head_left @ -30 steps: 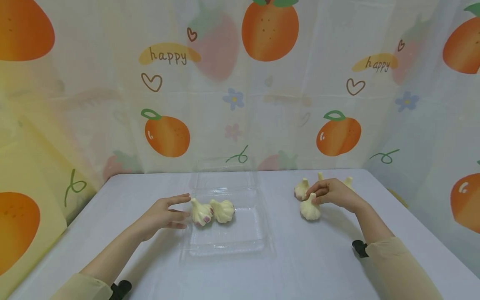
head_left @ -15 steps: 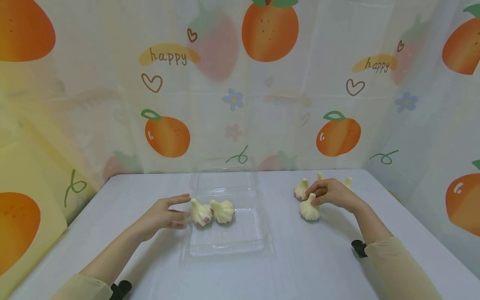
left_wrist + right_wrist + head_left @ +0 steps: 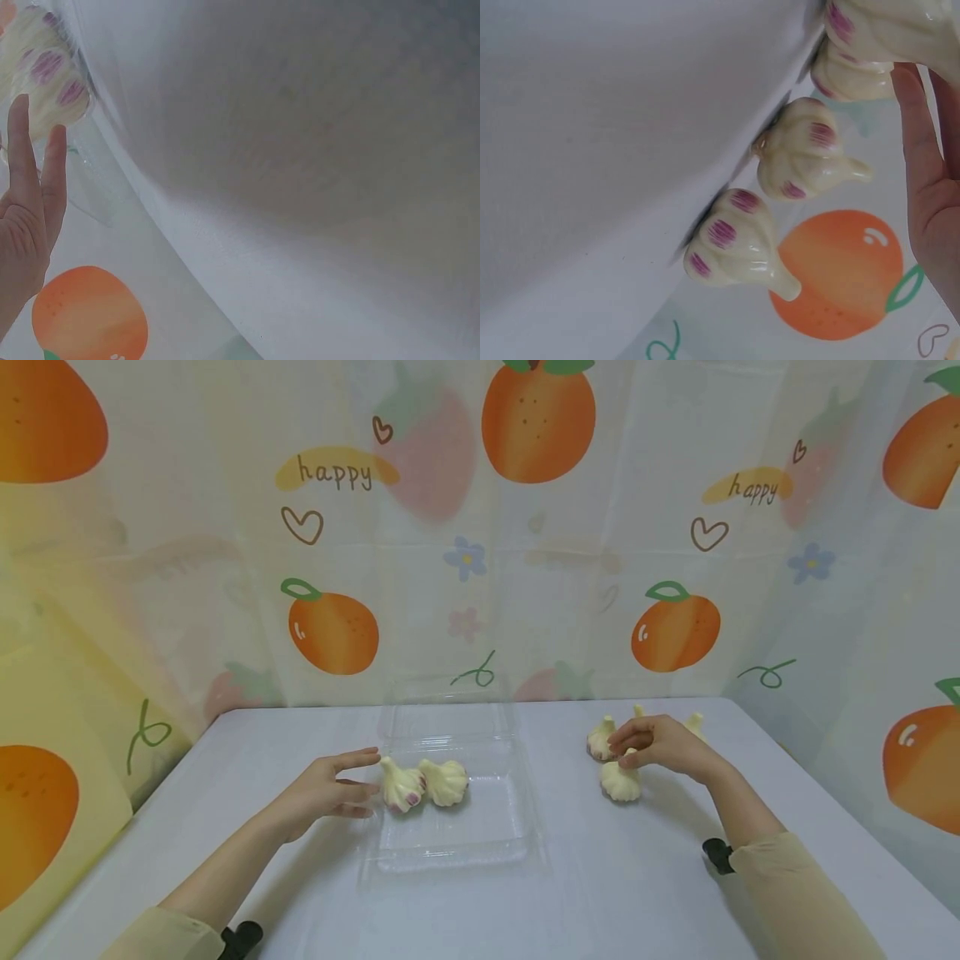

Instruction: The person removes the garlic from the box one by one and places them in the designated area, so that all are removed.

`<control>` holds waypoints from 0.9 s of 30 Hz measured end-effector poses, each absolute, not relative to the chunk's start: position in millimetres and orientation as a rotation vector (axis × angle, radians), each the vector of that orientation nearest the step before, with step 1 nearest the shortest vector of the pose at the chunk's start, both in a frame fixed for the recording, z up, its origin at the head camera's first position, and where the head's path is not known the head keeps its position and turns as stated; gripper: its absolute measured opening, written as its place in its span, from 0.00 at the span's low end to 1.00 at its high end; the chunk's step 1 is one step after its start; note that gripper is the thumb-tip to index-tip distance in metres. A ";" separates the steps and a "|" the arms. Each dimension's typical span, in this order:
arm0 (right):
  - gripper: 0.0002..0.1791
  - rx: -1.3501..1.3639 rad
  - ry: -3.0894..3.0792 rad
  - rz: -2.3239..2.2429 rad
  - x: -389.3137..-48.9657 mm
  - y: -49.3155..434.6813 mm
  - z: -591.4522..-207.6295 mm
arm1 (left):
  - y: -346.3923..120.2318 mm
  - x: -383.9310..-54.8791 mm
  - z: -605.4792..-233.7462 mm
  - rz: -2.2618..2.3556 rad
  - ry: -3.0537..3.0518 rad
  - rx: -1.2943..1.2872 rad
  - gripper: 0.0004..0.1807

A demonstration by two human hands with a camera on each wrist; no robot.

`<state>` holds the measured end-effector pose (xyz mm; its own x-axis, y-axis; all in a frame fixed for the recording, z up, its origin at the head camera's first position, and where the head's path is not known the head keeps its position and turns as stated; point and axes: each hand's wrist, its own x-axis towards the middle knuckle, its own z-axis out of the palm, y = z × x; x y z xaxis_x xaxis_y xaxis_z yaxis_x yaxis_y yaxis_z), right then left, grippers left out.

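Judge step as reaching for front garlic bulb [image 3: 622,785], right of clear box [image 3: 491,817]; note right hand [image 3: 666,747] at bulb's neck, thumb and fingers apart, nothing visibly gripped; find left hand [image 3: 336,789] spread, empty, left of box; count two garlic bulbs [image 3: 403,787] [image 3: 446,783] inside; next, likely requires closing pinch.

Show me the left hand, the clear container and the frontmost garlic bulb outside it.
Left hand [image 3: 327,790]: head view, back of the hand.
Clear container [image 3: 453,853]: head view, near wall.
Frontmost garlic bulb [image 3: 621,784]: head view, rounded body.
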<state>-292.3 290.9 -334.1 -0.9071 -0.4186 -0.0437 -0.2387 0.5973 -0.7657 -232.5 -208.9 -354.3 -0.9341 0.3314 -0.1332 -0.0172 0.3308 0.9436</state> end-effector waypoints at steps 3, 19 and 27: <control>0.21 -0.551 2.616 -1.201 -293.9 290.9 -333.7 | -208.7 -232.3 -354.1 1.635 2.297 0.278 0.37; 0.23 -0.404 2.881 -1.176 -293.7 273.6 -318.8 | -209.0 -232.6 -355.0 1.639 2.296 0.277 0.38; 0.22 -0.491 2.900 -1.296 -290.4 251.8 -304.2 | -208.1 -232.1 -353.5 1.636 2.300 0.269 0.37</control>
<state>-290.4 251.8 -304.2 -0.9508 -0.2459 0.1882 -0.3042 0.6287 -0.7157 -232.1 -208.1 -353.5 -0.9359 0.3244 -0.1375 -0.0236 0.3317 0.9431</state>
